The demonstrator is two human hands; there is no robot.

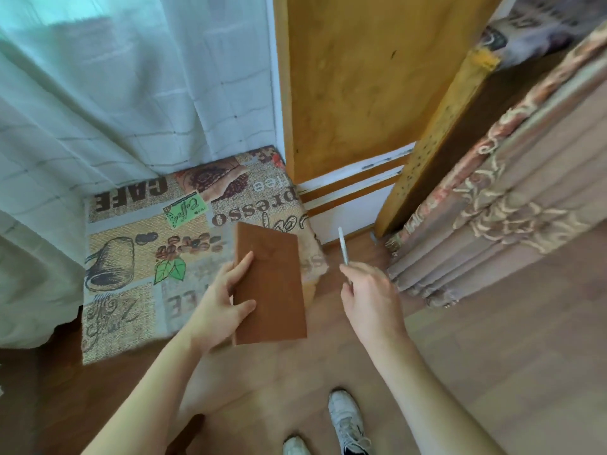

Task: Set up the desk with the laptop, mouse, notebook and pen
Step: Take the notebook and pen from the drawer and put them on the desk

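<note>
A brown notebook [272, 287] with a plain cover is in the head view's centre, held by its left edge in my left hand [223, 300], thumb on the cover. My right hand [371, 297] grips a slim white pen [344, 246] that points up and away from me. Both are carried in the air over a small table covered with a coffee-print cloth [147, 244] and the wooden floor beside it. No laptop or mouse is in view.
White sheer curtains [131, 93] hang behind and left of the table. A yellow wooden panel [354, 87] stands behind it. A patterned fabric-covered piece of furniture [512, 198] is on the right. My white shoes [348, 421] stand on the wooden floor [492, 356].
</note>
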